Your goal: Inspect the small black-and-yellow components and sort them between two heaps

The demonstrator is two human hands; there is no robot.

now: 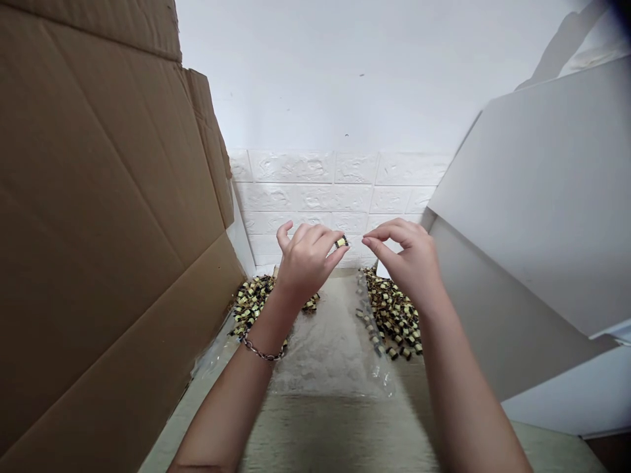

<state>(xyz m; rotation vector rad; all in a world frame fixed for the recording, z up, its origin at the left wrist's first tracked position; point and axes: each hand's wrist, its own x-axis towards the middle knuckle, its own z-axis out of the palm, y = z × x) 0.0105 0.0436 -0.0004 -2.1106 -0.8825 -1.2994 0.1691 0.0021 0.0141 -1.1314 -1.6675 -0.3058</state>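
My left hand [308,259] is raised above the table and pinches a small yellow and black component [341,242] between thumb and fingertips. Just to its right, my right hand [404,253] is held up with thumb and index fingertip pressed together; whatever may be between them is too small to make out. The two hands do not touch. Below and behind my left hand lies a heap of similar components [251,302]. A second heap [394,315] lies on the right, partly behind my right wrist.
A clear plastic bag [330,355] lies flat on the table [335,433] between the heaps. A tall cardboard sheet [108,217] stands on the left and a grey-white panel [537,197] on the right. A white brick-patterned wall [315,167] is behind.
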